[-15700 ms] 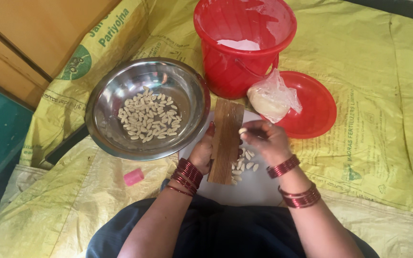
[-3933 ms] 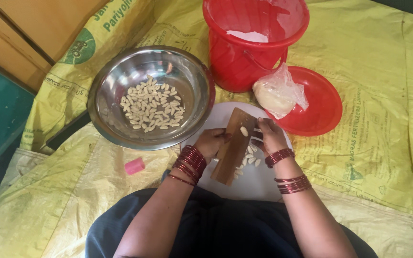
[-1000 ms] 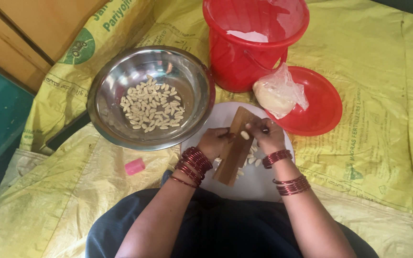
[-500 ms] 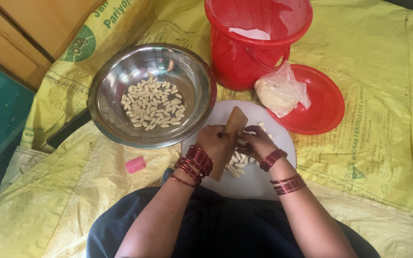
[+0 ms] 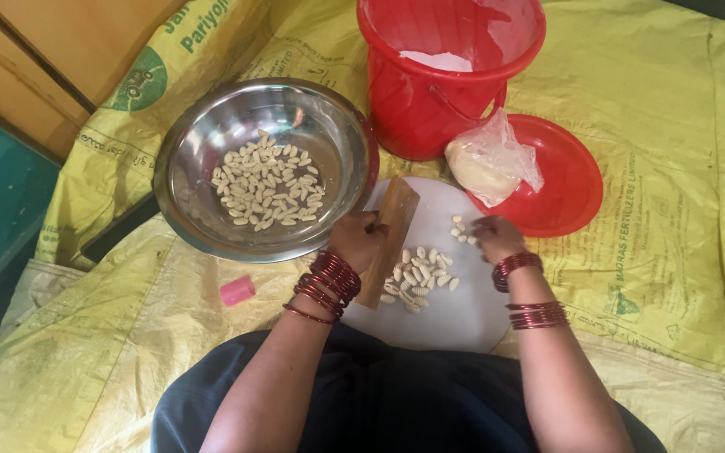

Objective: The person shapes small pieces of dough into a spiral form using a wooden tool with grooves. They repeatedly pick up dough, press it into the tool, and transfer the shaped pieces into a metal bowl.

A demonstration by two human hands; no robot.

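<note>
Woven yellow plastic sacking (image 5: 656, 168) covers the floor, creased, printed in green. On it a round white board (image 5: 463, 310), smooth and flat, lies just in front of the person's lap. A ridged wooden paddle (image 5: 389, 235), narrow brown rectangle, lies tilted on the board's left part. Left hand (image 5: 358, 242) is curled around the paddle's left edge, fingers closed on it. Small ridged pale dough shells (image 5: 417, 278) sit in a loose pile on the board just right of the paddle; a few more (image 5: 461, 231) lie near the board's far edge. Right hand (image 5: 497, 237) rests on the board beside those few, fingers bent down and nearly closed; cannot tell if it pinches a piece.

Shiny round steel bowl (image 5: 266, 168) at the board's far left holds many more shells in a heap. Red plastic bucket (image 5: 451, 71) beyond the board contains something white. Flat red lid (image 5: 564, 184) right of the bucket carries a lump of dough in a clear plastic bag (image 5: 492, 159). Small pink block (image 5: 237, 290) lies on the sacking left of the board.
</note>
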